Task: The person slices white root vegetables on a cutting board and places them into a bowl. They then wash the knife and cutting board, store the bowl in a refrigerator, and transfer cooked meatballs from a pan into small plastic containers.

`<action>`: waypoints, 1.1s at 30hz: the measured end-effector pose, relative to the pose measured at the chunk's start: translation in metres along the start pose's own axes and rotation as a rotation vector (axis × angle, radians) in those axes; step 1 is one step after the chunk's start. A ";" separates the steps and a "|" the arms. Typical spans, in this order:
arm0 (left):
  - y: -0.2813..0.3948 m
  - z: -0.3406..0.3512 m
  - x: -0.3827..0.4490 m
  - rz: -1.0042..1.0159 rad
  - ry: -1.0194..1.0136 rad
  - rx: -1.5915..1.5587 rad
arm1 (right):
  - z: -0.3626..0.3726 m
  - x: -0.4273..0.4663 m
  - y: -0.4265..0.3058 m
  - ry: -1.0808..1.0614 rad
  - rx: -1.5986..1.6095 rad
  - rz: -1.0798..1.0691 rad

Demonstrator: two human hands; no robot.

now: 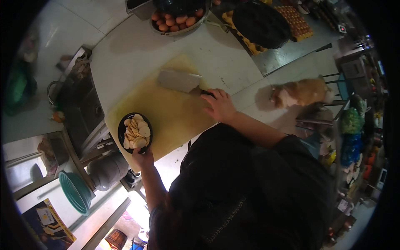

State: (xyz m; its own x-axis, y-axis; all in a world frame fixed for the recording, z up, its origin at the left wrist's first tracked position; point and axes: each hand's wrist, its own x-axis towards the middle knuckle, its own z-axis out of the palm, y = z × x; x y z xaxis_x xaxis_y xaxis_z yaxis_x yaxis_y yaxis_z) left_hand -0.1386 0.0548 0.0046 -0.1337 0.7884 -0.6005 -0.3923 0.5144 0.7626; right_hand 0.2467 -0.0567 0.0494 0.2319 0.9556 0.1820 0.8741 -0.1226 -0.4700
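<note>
My left hand [143,157] grips the near rim of a round black bowl [120,131], which holds pale, thin slices [137,131] of some food, at the left end of a yellowed cutting board [175,115]. Toward the board's far side lies a cleaver with a broad metal blade [178,80], its dark handle pointing right. The fingers of my right hand [221,104] rest at the end of that handle; they are partly spread, and whether they grip it is not clear.
A basin [178,33] of brown eggs stands at the far edge of the white table [125,62]. Left of the table is a metal sink [78,109]. Egg trays [293,23] lie on a steel counter at the upper right. A tan and white dog [300,92] is on the floor at right.
</note>
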 end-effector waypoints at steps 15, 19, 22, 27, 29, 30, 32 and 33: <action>-0.005 -0.009 -0.084 0.280 0.520 -0.136 | -0.008 -0.005 0.103 0.085 -0.184 0.091; -0.004 0.004 -0.097 0.315 0.513 -0.033 | -0.021 0.028 0.060 -0.104 0.140 -0.099; -0.010 0.006 -0.097 0.304 0.517 -0.103 | -0.009 0.046 0.031 -0.285 0.101 -0.159; -0.015 0.014 -0.105 0.282 0.410 -0.064 | 0.003 0.063 0.029 -0.449 0.102 -0.054; -0.020 0.011 -0.106 0.270 0.412 -0.041 | -0.001 0.066 0.029 -0.493 0.152 -0.001; -0.024 0.009 -0.106 0.260 0.412 -0.048 | -0.007 0.069 0.028 -0.529 0.181 0.033; -0.026 0.004 -0.104 0.245 0.415 -0.047 | -0.030 0.068 0.025 -0.539 0.206 0.086; -0.026 0.000 -0.105 0.239 0.421 -0.049 | -0.051 0.064 0.022 -0.517 0.196 0.101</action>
State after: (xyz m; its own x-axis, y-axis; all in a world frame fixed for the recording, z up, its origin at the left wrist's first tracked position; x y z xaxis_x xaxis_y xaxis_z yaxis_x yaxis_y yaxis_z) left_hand -0.1138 -0.0409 0.0474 -0.5784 0.6720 -0.4624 -0.3468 0.3106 0.8850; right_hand 0.3024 -0.0124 0.0951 0.0275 0.9547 -0.2962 0.7513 -0.2152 -0.6239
